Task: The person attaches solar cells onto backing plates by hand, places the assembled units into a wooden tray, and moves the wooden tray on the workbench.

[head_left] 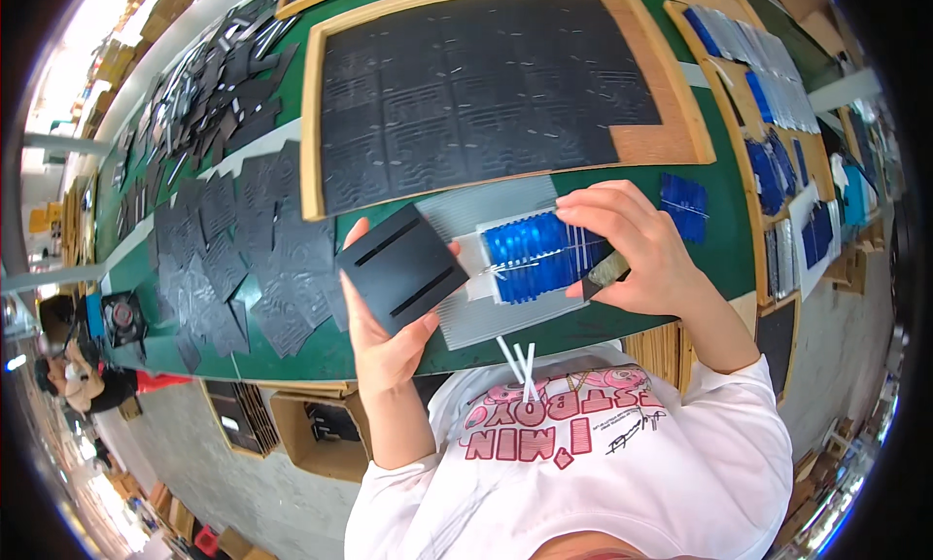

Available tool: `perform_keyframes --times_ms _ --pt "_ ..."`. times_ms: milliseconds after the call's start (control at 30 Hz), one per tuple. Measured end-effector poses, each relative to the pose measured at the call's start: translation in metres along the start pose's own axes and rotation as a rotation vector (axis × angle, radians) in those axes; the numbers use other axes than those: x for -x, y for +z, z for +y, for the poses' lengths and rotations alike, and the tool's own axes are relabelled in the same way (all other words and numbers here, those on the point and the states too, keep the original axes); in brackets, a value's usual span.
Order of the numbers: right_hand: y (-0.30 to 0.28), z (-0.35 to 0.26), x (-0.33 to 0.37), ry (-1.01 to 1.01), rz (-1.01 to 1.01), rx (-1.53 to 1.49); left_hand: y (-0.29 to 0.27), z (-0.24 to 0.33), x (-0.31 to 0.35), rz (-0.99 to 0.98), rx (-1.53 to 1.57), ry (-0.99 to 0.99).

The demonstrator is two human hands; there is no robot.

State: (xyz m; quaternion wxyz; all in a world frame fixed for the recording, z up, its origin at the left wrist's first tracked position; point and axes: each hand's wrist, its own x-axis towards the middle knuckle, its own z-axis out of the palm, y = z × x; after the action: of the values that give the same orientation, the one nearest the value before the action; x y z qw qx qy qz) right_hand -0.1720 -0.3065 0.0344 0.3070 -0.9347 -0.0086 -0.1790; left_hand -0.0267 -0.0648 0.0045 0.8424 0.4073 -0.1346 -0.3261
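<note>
Black slotted plate [403,270], gripped by left fingers [412,340]

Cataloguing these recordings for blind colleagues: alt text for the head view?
A person's left hand holds a dark slotted panel; the right hand is at a blue ridged piece above a grey ribbed sheet. Beyond, a wood-framed tray holds black pieces.
</note>
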Motion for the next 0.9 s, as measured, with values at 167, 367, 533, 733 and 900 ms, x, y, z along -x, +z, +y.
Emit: perform_keyframes --times_ms 167,367,533,733,900 --pt "-0.044 0.029 0.035 0.276 0.09 0.163 -0.014 0.005 0.008 -0.017 -0.011 0.035" --pt "-0.06 0.042 0.061 0.383 0.13 0.226 -0.01 0.002 0.004 -0.027 0.016 0.031" --pt "-0.019 0.008 0.029 0.128 0.09 0.096 0.001 0.001 0.001 -0.029 0.004 -0.003" --pt "0.035 -0.013 -0.008 -0.031 -0.076 0.003 -0.004 0.005 0.005 -0.036 0.029 0.021" --pt "0.043 -0.015 -0.012 -0.056 -0.096 0.034 -0.01 0.008 0.011 -0.006 0.048 0.033"
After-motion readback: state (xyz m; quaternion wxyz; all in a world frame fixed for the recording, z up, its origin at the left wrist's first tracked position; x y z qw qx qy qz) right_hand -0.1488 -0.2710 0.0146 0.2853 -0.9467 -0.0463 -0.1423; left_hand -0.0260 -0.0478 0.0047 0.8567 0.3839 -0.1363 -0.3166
